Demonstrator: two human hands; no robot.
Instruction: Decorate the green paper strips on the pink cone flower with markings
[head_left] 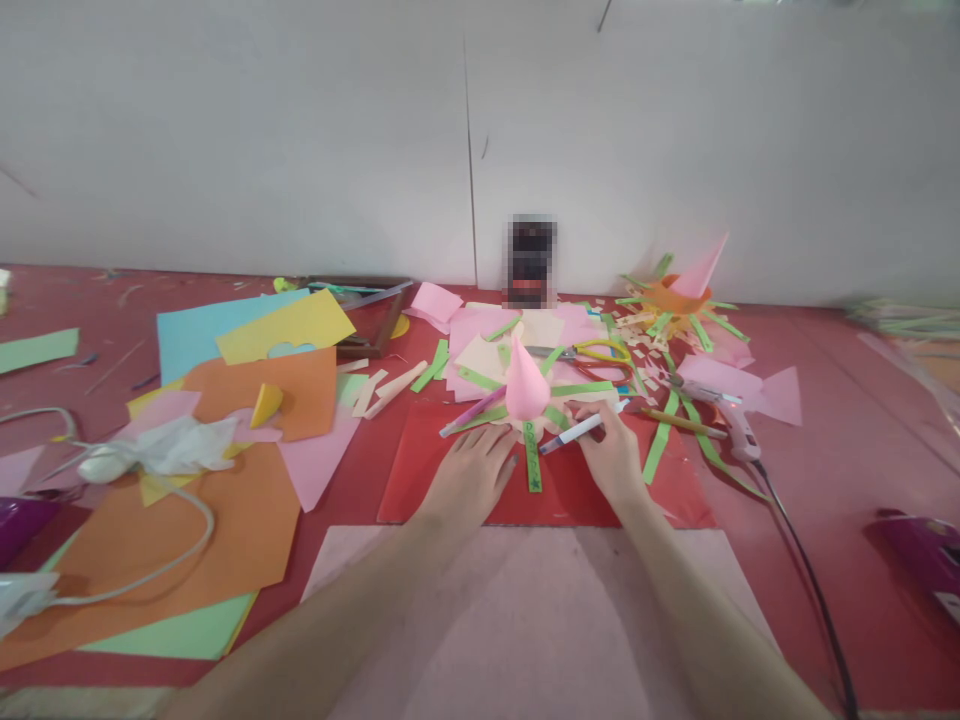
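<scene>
White pen point(581, 431) held in the right hand point(616, 455) beside a pink cone point(527, 382).

The cone is set upright, ringed at its base by green strips; on its near side a marked strip point(532, 462), printed with dark signs and a star, is laid over a red sheet point(577, 508). To the cone's right, the pen is pinched narrowly between fingers, its tip just beside the marked strip. To the cone's left, the left hand point(466, 475) is laid down, fingers extended; whether anything is pressed beneath cannot be told. Yellow-handled scissors point(604, 351) are placed beyond the cone to the right, a glue gun point(742, 437) farther right.
</scene>
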